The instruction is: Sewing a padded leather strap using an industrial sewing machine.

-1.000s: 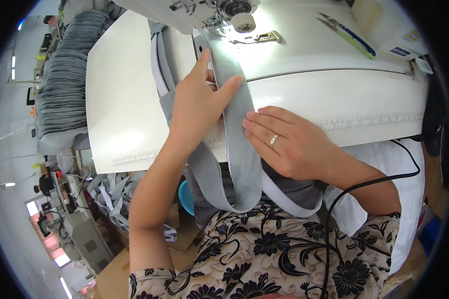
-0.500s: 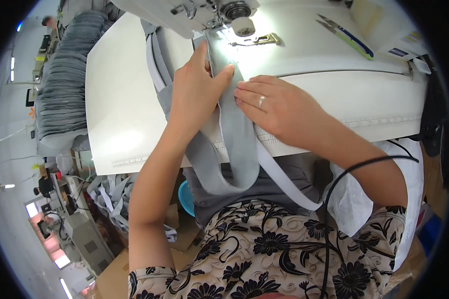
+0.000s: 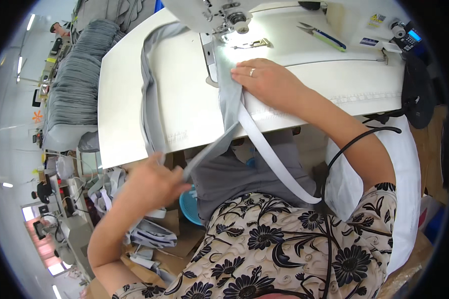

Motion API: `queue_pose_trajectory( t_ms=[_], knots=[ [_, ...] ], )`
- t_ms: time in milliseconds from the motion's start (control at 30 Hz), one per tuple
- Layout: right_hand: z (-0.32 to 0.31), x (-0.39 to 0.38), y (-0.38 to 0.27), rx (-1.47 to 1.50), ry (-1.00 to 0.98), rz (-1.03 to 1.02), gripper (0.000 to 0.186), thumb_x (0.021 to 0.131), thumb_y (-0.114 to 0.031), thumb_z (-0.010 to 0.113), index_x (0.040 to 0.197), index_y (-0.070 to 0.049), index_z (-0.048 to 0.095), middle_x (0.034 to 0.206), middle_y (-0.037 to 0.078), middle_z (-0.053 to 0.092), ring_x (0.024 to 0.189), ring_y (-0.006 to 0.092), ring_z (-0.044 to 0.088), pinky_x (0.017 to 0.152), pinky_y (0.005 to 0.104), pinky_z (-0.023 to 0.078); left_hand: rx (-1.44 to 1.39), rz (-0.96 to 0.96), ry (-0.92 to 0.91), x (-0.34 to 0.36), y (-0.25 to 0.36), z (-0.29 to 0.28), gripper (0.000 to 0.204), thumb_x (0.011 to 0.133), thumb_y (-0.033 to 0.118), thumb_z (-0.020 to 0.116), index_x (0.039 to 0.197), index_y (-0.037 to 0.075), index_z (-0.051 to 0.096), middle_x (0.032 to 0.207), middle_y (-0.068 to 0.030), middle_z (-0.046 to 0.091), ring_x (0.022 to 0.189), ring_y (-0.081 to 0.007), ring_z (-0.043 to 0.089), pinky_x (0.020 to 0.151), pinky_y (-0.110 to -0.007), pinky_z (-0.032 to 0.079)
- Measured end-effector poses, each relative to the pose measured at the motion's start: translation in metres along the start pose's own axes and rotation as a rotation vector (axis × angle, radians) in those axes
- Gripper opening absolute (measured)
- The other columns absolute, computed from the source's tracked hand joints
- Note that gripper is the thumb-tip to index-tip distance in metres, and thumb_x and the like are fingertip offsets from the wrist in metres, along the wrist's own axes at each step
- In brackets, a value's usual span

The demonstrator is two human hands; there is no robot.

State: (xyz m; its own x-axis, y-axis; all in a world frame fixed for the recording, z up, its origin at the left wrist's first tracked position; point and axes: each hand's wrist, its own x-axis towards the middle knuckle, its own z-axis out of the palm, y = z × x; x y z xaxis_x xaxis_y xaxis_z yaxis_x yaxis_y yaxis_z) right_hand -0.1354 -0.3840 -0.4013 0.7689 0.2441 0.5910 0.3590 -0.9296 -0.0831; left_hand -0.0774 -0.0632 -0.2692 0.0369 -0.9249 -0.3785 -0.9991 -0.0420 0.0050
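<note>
My left hand (image 3: pixel 155 184), slightly blurred, is low at the table's front edge, closed on the grey fabric strip (image 3: pixel 205 150), which stretches back toward the sewing machine (image 3: pixel 209 15). My right hand (image 3: pixel 256 79) lies with fingers extended and flattish on the strip below the needle area, holding nothing. A white tape (image 3: pixel 268 152) runs from under that hand over the front edge onto my lap. Another length of grey strip (image 3: pixel 148 84) loops over the left half of the white table (image 3: pixel 119 109). A small metal part (image 3: pixel 252 44) sits right of the needle.
Snips (image 3: pixel 329 40) lie at the back right, near a control panel (image 3: pixel 413 36). A tall stack of grey pieces (image 3: pixel 72 89) borders the table on the left. A blue basin (image 3: pixel 189 209) and loose strips (image 3: pixel 152 234) are below. A black cable (image 3: pixel 354 138) crosses my right forearm.
My left hand has moved from beside the needle down and left past the front edge, pulling strip with it. My right hand has slid up toward the needle.
</note>
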Motion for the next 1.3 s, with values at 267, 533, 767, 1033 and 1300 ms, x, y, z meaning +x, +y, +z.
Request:
queue_pose_trajectory(
  t_ms=[267, 533, 767, 1033, 1300],
  knots=[
    [-0.074, -0.028, -0.095, 0.666, -0.572, 0.393, 0.04, 0.097, -0.032, 0.053, 0.072, -0.003, 0.065, 0.059, 0.005, 0.066, 0.049, 0.0167, 0.065, 0.052, 0.0299, 0.051, -0.007, 0.212, 0.032, 0.065, 0.099, 0.026, 0.014, 0.071, 0.009, 0.062, 0.078, -0.003, 0.065, 0.072, -0.0113, 0.063, 0.058, -0.0186, 0.066, 0.047, -0.031, 0.05],
    [0.014, -0.101, -0.144, 1.459, 0.02, 1.173, 0.035, 0.099, -0.03, 0.05, 0.12, -0.005, 0.062, 0.105, 0.003, 0.069, 0.083, 0.0091, 0.06, 0.075, 0.0238, 0.048, -0.342, 0.018, 0.16, 0.085, 0.104, 0.054, 0.019, 0.09, 0.019, 0.057, 0.086, 0.001, 0.053, 0.056, -0.0153, 0.059, 0.051, -0.033, 0.062, 0.046, -0.044, 0.048],
    [0.038, -0.085, -0.169, 1.977, 0.409, 0.997, 0.033, 0.102, -0.025, 0.045, 0.106, 0.002, 0.064, 0.096, 0.009, 0.068, 0.086, 0.0165, 0.067, 0.078, 0.0294, 0.053, -0.448, -0.12, 0.15, 0.076, 0.101, 0.056, 0.027, 0.091, 0.022, 0.063, 0.078, 0.002, 0.051, 0.061, -0.0242, 0.057, 0.06, -0.0447, 0.058, 0.051, -0.051, 0.042],
    [0.032, -0.089, -0.17, 1.963, 0.433, 0.973, 0.035, 0.102, -0.026, 0.047, 0.107, 0.003, 0.066, 0.098, 0.01, 0.069, 0.088, 0.0169, 0.067, 0.08, 0.0273, 0.052, -0.335, -0.075, -0.001, 0.079, 0.099, 0.041, 0.029, 0.091, 0.028, 0.062, 0.081, 0.003, 0.054, 0.062, -0.0242, 0.058, 0.063, -0.0454, 0.059, 0.055, -0.053, 0.044],
    [0.04, -0.09, -0.168, 1.895, 0.349, 0.96, 0.037, 0.102, -0.025, 0.047, 0.11, 0.005, 0.065, 0.102, 0.013, 0.069, 0.088, 0.0191, 0.068, 0.08, 0.028, 0.052, -0.287, -0.039, 0.008, 0.079, 0.096, 0.046, 0.027, 0.089, 0.028, 0.063, 0.082, 0.003, 0.056, 0.061, -0.0218, 0.059, 0.061, -0.0437, 0.06, 0.055, -0.052, 0.046]
  ],
)
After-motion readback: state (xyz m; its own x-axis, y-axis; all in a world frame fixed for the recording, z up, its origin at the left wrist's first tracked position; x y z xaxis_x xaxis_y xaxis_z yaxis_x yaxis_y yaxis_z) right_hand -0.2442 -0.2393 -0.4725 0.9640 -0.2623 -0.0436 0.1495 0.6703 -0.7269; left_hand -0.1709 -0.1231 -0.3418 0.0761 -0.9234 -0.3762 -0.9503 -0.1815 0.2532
